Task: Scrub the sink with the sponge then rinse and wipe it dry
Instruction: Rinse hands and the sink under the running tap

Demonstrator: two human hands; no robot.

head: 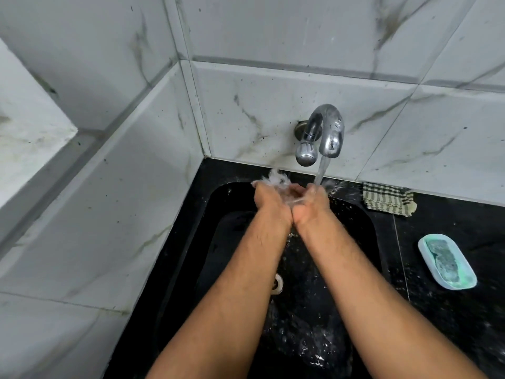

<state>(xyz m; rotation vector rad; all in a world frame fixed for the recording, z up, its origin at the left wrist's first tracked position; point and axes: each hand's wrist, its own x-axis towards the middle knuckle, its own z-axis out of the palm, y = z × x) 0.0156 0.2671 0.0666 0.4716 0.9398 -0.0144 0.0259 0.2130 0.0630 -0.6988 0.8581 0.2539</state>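
Observation:
Water runs from the chrome tap (326, 135) on the back wall into my two cupped hands, held side by side over the black sink (352, 233). My left hand (269, 199) and my right hand (310, 203) hold nothing but water, which splashes off to the left. The green sponge (442, 257) lies in a pale blue dish (464, 281) on the black counter to the right. A checked cloth (388, 199) sits folded at the back of the counter against the wall. The drain (278, 283) shows between my forearms.
Marble-look wall tiles close in the sink on the left and at the back. The black counter (451, 318) stretches to the right, wet with drops.

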